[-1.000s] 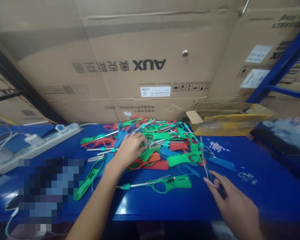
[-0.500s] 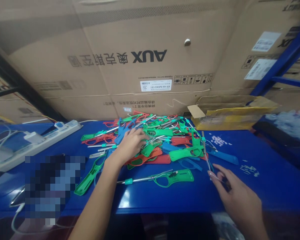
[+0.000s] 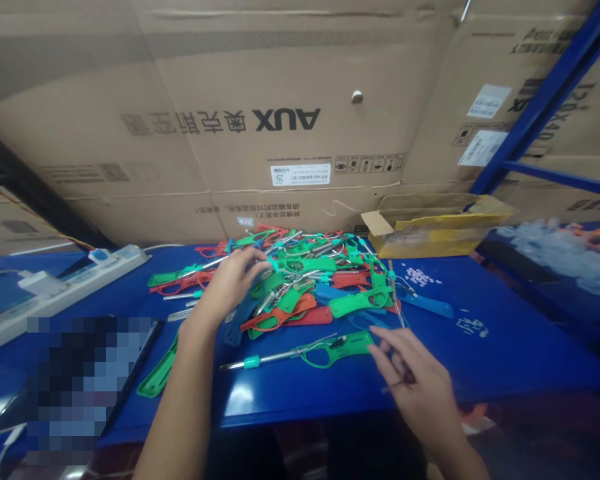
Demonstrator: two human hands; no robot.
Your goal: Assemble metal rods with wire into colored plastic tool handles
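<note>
A heap of long-nosed gas lighters and their parts (image 3: 305, 265), in green, red and blue with metal barrels, covers the middle of the table. My left hand (image 3: 233, 283) is over the heap's left side, fingers curled and thumb close to the index finger; what they grip is hidden. In front of the heap lies a single green gas lighter (image 3: 347, 347), opened, its barrel pointing left. By its handle end is my right hand (image 3: 413, 373), thumb and index finger near the green edge. Something dark and thin shows in that curled hand, too unclear to name.
An open cardboard box (image 3: 430, 230) stands behind on the right. Small pale pieces (image 3: 417, 275) and thin bits (image 3: 473, 327) lie scattered on the blue table (image 3: 490, 367). A power strip (image 3: 95, 273) and a blurred-out dark device (image 3: 145, 340) are at left. Bagged items (image 3: 560, 260) sit far right.
My right hand has moved left, to the handle end of the front green lighter. My left hand has shifted left over the heap. The view has turned slightly right.
</note>
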